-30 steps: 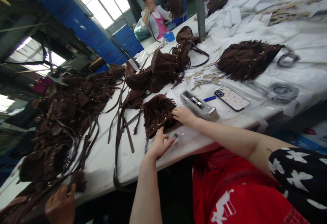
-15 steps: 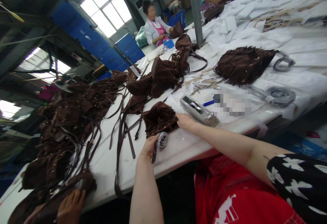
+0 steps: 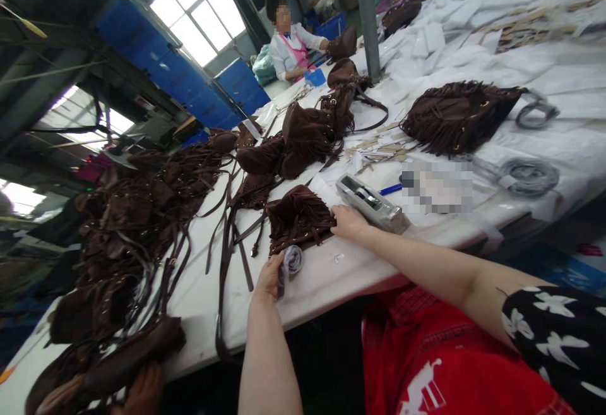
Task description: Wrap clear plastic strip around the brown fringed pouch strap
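A small brown fringed suede bag [image 3: 296,216] lies on the white table [image 3: 331,270] in front of me. My right hand [image 3: 348,220] rests on its right edge, fingers curled against the fringe. My left hand [image 3: 269,276] is at the table's near edge below the bag, closed on a grey coiled strip [image 3: 292,258]. A grey tape dispenser [image 3: 372,201] lies just right of my right hand.
A large heap of brown bags and straps [image 3: 137,213] covers the table's left. More bags [image 3: 303,134] and a big fringed bag [image 3: 457,115] lie farther back. A grey cord coil [image 3: 528,175], a blue pen [image 3: 389,189]. Another person's hand [image 3: 142,393] holds a bag bottom left; seated workers beyond.
My left hand has picked up a grey coiled strip and drawn back to the table edge. My right hand stays on the bag's edge. The other person's hand has slid lower.
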`<state>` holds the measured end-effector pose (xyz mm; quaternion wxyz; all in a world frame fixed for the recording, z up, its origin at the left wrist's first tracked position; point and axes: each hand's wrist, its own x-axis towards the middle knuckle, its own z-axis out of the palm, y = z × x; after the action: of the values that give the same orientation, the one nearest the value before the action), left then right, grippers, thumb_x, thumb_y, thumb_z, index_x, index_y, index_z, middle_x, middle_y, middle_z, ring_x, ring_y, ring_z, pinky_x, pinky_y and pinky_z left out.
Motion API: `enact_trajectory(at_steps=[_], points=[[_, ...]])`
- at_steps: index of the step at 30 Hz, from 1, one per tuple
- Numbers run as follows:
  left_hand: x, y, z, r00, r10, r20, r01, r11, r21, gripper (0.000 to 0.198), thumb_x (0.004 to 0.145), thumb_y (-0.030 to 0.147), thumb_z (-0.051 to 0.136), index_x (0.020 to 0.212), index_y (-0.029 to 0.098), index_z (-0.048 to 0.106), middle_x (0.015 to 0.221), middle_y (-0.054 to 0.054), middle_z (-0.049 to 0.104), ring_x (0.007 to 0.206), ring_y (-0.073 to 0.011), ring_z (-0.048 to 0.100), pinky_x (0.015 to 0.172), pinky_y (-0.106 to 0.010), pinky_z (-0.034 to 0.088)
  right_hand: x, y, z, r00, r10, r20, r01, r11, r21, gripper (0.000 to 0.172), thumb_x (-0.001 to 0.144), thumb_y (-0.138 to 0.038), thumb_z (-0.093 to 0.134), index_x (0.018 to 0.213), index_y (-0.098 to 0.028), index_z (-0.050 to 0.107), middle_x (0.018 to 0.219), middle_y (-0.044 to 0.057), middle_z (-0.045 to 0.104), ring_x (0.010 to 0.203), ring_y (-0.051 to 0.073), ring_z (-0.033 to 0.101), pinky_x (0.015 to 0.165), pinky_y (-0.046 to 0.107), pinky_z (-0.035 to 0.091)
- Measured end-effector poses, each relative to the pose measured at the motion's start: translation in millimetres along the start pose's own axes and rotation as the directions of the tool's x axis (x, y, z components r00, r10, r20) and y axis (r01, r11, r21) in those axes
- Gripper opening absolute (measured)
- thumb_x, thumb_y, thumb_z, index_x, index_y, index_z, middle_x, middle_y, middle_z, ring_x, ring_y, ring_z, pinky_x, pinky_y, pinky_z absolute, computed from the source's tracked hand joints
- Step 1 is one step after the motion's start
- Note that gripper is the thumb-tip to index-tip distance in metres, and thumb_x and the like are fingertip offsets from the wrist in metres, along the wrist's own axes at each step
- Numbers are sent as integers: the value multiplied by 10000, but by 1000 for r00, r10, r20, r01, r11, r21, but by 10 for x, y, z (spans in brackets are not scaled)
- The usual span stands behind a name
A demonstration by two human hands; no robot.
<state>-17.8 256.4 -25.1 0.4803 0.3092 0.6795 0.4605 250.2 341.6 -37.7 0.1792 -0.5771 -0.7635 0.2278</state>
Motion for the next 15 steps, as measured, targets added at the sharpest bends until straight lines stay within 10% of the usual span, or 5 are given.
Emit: enact_trajectory(at_steps=[15], points=[[83, -48, -19, 998, -39, 48, 41, 998, -37, 378, 537, 419, 830, 745, 149, 667, 741, -23, 707, 741, -159, 662, 734, -272, 501, -45, -31, -42, 991, -131, 4, 131, 989, -68, 349, 815, -179, 554, 1161, -216, 548, 1126, 89, 565, 995, 212, 550, 840, 290, 418]])
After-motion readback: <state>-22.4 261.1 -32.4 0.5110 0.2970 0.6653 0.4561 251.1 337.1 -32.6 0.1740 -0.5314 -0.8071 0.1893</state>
